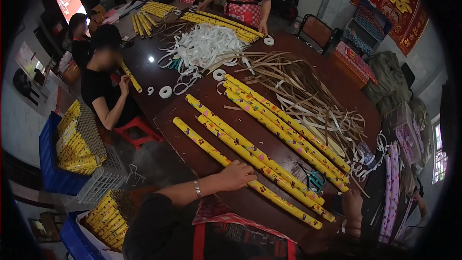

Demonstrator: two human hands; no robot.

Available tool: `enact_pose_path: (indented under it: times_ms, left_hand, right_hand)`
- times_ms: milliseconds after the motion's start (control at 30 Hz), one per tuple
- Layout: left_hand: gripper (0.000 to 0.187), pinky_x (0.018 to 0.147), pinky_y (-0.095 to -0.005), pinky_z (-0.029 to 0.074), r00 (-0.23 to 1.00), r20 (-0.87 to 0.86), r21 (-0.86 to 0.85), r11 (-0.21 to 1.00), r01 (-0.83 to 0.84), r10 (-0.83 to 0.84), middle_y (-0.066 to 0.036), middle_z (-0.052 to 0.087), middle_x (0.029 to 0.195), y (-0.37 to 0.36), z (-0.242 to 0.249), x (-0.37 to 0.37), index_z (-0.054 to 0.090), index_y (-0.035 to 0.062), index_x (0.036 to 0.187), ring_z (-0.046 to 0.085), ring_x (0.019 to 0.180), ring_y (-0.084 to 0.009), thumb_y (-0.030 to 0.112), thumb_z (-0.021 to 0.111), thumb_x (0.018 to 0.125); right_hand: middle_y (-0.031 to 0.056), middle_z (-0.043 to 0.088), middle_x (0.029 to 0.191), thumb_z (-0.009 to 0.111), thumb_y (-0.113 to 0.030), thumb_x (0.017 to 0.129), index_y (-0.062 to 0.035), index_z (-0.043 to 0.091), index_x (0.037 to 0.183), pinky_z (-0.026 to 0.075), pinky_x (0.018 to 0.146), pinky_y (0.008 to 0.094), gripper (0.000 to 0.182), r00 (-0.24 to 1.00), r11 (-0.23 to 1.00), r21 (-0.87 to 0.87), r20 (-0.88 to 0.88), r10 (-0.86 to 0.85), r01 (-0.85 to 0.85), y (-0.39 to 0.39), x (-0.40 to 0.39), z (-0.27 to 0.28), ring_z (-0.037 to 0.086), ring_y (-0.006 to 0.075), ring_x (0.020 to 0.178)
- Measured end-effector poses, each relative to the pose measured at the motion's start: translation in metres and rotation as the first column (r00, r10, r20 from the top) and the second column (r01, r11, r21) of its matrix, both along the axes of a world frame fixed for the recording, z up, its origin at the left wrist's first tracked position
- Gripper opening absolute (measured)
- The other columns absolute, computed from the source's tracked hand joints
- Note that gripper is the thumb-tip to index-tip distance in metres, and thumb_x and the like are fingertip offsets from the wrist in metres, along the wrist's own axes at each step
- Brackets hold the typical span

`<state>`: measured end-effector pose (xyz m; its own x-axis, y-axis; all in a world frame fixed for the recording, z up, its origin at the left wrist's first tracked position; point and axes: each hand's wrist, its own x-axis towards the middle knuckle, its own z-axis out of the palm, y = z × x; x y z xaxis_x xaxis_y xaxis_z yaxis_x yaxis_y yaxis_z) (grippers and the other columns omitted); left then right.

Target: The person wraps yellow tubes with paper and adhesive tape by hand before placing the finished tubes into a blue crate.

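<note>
My left hand (237, 174) is closed over the middle of a yellow patterned tube (279, 202) near the table's front edge. Two more yellow tubes (260, 156) lie side by side just beyond it. My right hand (352, 203) is at the right, beside the near end of a bundle of yellow tubes (288, 132); its fingers are too dark and small to read. Between the bundle and the two tubes lie teal-handled scissors (315, 182). A bracelet (198, 189) is on my left wrist.
Brown strips (298, 84) and a white ribbon heap (207, 43) cover the table's middle. A white tape roll (165, 92) lies at left. One person (106, 82) sits at left; others stand at the far side. Blue crates (53, 159) of yellow tubes stand lower left.
</note>
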<state>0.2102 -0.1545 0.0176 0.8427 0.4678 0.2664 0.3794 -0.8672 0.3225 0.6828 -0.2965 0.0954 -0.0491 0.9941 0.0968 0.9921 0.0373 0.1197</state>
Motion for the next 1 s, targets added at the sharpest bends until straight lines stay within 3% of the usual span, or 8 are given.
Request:
enact_pose_path:
  times_ms: [167, 233, 400, 533, 633, 767, 900, 1000]
  left_hand:
    - [0.040, 0.075, -0.0352, 0.036, 0.997, 0.073, 0.027, 0.999, 0.032, -0.034, 0.002, 0.052, 0.090, -0.008, -0.020, 0.027, 0.059, 0.0203, 0.101, 0.052, 0.090, -0.0174, 0.022, 0.076, 0.064]
    - [0.041, 0.077, -0.0364, 0.035, 0.995, 0.094, 0.019, 1.000, 0.025, -0.026, 0.002, 0.052, 0.091, -0.010, -0.022, 0.034, 0.060, 0.0203, 0.100, 0.052, 0.092, -0.0177, 0.020, 0.077, 0.063]
    - [0.041, 0.080, -0.0366, 0.033, 0.991, 0.132, 0.060, 0.998, -0.037, 0.029, 0.002, 0.054, 0.093, -0.007, -0.018, 0.036, 0.060, 0.0199, 0.101, 0.051, 0.095, -0.0173, 0.020, 0.077, 0.063]
    - [0.039, 0.081, -0.0358, 0.033, 0.987, 0.137, 0.024, 0.996, -0.085, 0.081, 0.002, 0.055, 0.094, -0.009, -0.012, 0.039, 0.062, 0.0195, 0.100, 0.052, 0.095, -0.0164, 0.020, 0.076, 0.065]
    - [0.037, 0.080, -0.0349, 0.034, 0.984, 0.155, 0.010, 0.996, -0.085, 0.083, 0.002, 0.055, 0.093, -0.007, -0.010, 0.042, 0.064, 0.0191, 0.099, 0.052, 0.094, -0.0158, 0.019, 0.076, 0.064]
    - [0.039, 0.080, -0.0347, 0.034, 0.984, 0.160, 0.026, 0.996, -0.080, 0.074, 0.002, 0.054, 0.093, -0.007, -0.005, 0.051, 0.064, 0.0189, 0.101, 0.052, 0.094, -0.0156, 0.020, 0.076, 0.063]
    - [0.042, 0.079, -0.0350, 0.034, 0.988, 0.142, 0.027, 0.998, -0.059, 0.055, 0.002, 0.053, 0.093, -0.003, -0.008, 0.047, 0.064, 0.0185, 0.102, 0.051, 0.094, -0.0156, 0.021, 0.077, 0.062]
    - [0.050, 0.081, -0.0369, 0.034, 0.985, 0.145, 0.015, 0.996, -0.092, 0.089, 0.000, 0.054, 0.101, 0.002, -0.013, 0.035, 0.062, 0.0184, 0.108, 0.050, 0.101, -0.0177, 0.021, 0.078, 0.061]
  right_hand:
    - [0.0177, 0.054, 0.103, 0.068, -0.014, 0.075, -0.0024, 0.060, 0.096, 0.044, 0.086, 0.0463, 0.026, 0.985, 0.987, 0.065, -0.083, 0.149, -0.144, 0.116, -0.076, -0.027, 0.049, 0.0378, 0.102]
    - [0.0184, 0.051, 0.114, 0.070, -0.020, 0.074, -0.0037, 0.059, 0.104, 0.043, 0.090, 0.0469, 0.035, 0.965, 0.981, 0.016, -0.180, 0.192, -0.192, 0.154, -0.102, -0.037, 0.046, 0.0391, 0.110]
    - [0.0175, 0.049, 0.120, 0.069, -0.026, 0.075, -0.0056, 0.056, 0.112, 0.041, 0.092, 0.0485, 0.044, 0.942, 0.971, 0.076, -0.237, 0.236, -0.225, 0.204, -0.131, -0.049, 0.045, 0.0390, 0.114]
    - [0.0148, 0.055, 0.111, 0.070, -0.030, 0.075, -0.0068, 0.056, 0.108, 0.043, 0.084, 0.0477, 0.043, 0.918, 0.951, 0.125, -0.252, 0.306, -0.282, 0.197, -0.140, -0.038, 0.050, 0.0365, 0.105]
    - [0.0133, 0.059, 0.090, 0.073, -0.023, 0.073, -0.0044, 0.058, 0.102, 0.047, 0.073, 0.0431, 0.038, 0.871, 0.948, -0.082, -0.427, 0.246, -0.308, 0.160, -0.172, 0.005, 0.057, 0.0345, 0.088]
    - [0.0146, 0.059, 0.100, 0.075, -0.027, 0.071, -0.0040, 0.057, 0.106, 0.047, 0.077, 0.0435, 0.045, 0.828, 0.900, -0.061, -0.424, 0.368, -0.431, 0.108, -0.171, -0.016, 0.057, 0.0347, 0.093]
    - [0.0172, 0.052, 0.121, 0.076, -0.036, 0.069, -0.0051, 0.050, 0.122, 0.042, 0.094, 0.0420, 0.067, 0.843, 0.924, -0.214, -0.509, 0.171, -0.317, 0.065, -0.170, -0.010, 0.048, 0.0352, 0.112]
    - [0.0197, 0.044, 0.130, 0.078, -0.037, 0.064, -0.0077, 0.042, 0.132, 0.038, 0.099, 0.0450, 0.083, 0.908, 0.940, -0.222, -0.387, 0.160, -0.260, 0.043, -0.169, -0.022, 0.043, 0.0384, 0.118]
